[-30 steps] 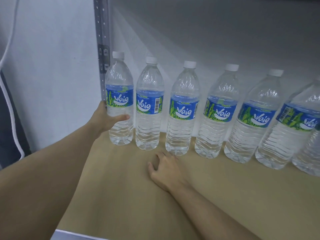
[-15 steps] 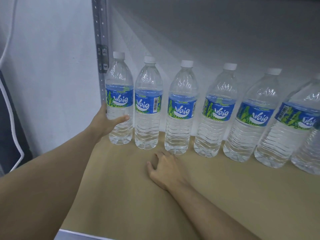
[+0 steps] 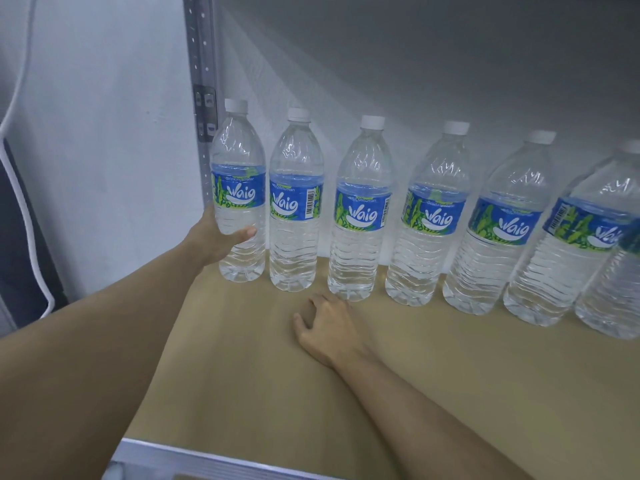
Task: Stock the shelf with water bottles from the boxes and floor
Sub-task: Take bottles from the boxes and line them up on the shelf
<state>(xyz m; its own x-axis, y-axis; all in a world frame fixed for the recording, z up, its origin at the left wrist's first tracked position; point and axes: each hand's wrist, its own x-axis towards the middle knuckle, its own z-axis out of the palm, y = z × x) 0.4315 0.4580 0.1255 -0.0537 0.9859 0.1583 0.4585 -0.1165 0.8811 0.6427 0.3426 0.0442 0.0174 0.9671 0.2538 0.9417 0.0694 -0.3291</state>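
Plainly, the end bottle (image 3: pixel 239 188) stands upright at the row's left on the shelf (image 3: pixel 450 375), left of frame centre, the left hand (image 3: pixel 214 239) wrapped round its lower body, while the right hand (image 3: pixel 329 327) rests loosely curled and empty before the third bottle (image 3: pixel 360 209).

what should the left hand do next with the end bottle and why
Probably let go and draw back: the left hand grips the end bottle, which stands upright on the shelf, in line with the other bottles.
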